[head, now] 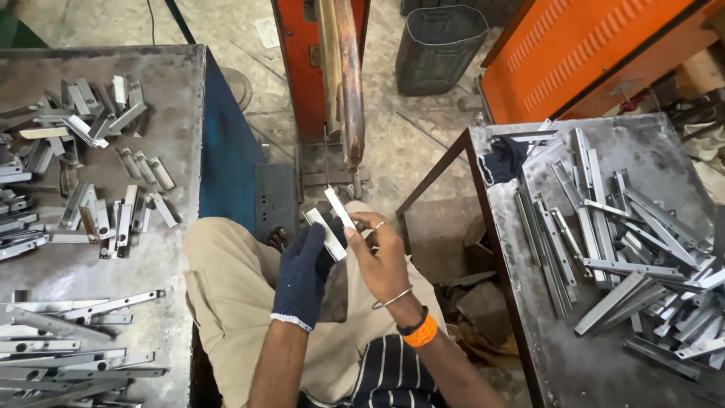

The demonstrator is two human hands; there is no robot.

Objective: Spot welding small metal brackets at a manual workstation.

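Metal strips (332,223), two short flat pieces, sit over the person's lap, pinched between both hands. Left hand (302,276), in a dark blue glove, curls its fingers round the nearer strip; bare right hand (381,257) grips the farther one. Tables (174,151) left and right carry more metal pieces (627,249).

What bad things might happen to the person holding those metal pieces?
The right hand is bare, so the strip it pinches might cut its fingers if the edges are sharp; only the left hand wears a glove. Both strips, including the one in the left hand, sit above the lap and might drop onto the legs. Loose parts piled near the right table's edge might get knocked off.
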